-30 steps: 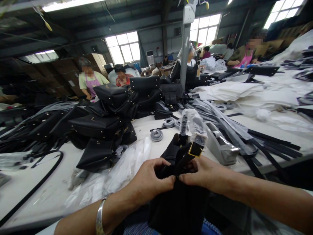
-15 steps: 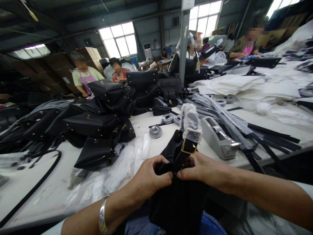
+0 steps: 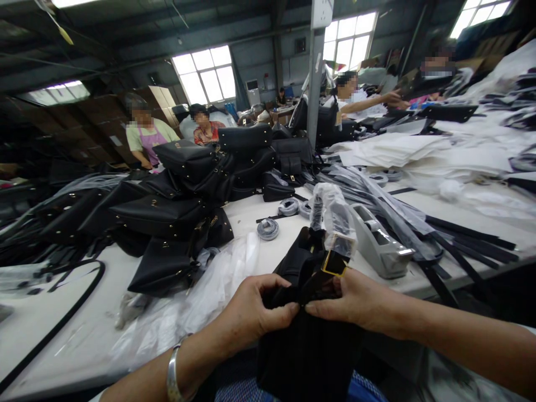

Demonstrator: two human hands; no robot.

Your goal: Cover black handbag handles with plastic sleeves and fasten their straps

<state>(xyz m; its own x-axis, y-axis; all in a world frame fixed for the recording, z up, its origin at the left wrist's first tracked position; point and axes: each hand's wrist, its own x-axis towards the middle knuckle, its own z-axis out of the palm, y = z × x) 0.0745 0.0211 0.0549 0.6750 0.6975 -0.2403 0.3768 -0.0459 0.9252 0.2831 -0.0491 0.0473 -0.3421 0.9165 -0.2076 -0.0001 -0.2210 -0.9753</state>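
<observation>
A black handbag [image 3: 310,352] stands upright close to my body, below the table's front edge. My left hand [image 3: 262,304] pinches its top rim from the left, thumb in front and fingers behind. My right hand [image 3: 347,296] grips the same rim from the right, its thumb tip almost meeting the left one. The bag's handle, wrapped in clear plastic [image 3: 333,209], rises above the right hand. A gold-coloured square ring [image 3: 335,264] shows at the handle's base. Fingers of both hands are partly hidden by the bag.
Black handbags [image 3: 176,215] are piled at left on the white table [image 3: 240,215]. A grey tape dispenser [image 3: 381,243] stands right of the bag, near wrapped straps [image 3: 389,206]. Clear plastic bags [image 3: 213,285] lie front left. Several people work beyond, one reaching an arm [image 3: 368,103] across.
The wrapped handle and gold ring have shifted slightly right and down, with both hands still on the rim. In the background, a person now stretches an arm toward another holding a black item.
</observation>
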